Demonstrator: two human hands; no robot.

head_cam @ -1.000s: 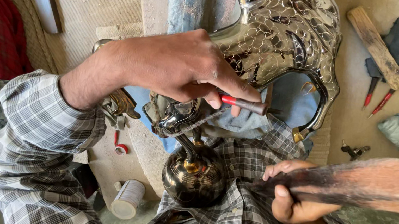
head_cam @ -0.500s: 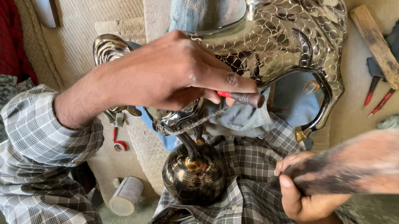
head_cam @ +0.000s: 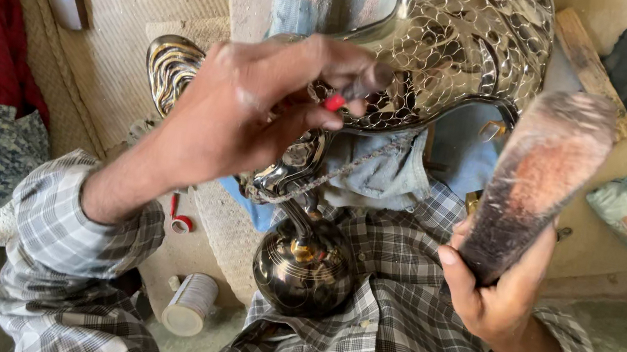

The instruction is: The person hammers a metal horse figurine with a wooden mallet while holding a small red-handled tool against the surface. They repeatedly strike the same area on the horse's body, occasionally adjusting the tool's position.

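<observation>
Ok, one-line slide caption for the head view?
Left hand pinches a red-tipped tool against an ornate metal piece; right hand raises a wooden mallet.

A pale cylindrical tin (head_cam: 188,304) lies on the floor.

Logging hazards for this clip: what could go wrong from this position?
The right hand holds the wooden mallet raised, close above the left hand, whose fingers pinch a small red-tipped tool against the embossed metal piece; a mistimed blow might strike them. The piece rests on the lap, so it could shift or slip under impact.
</observation>
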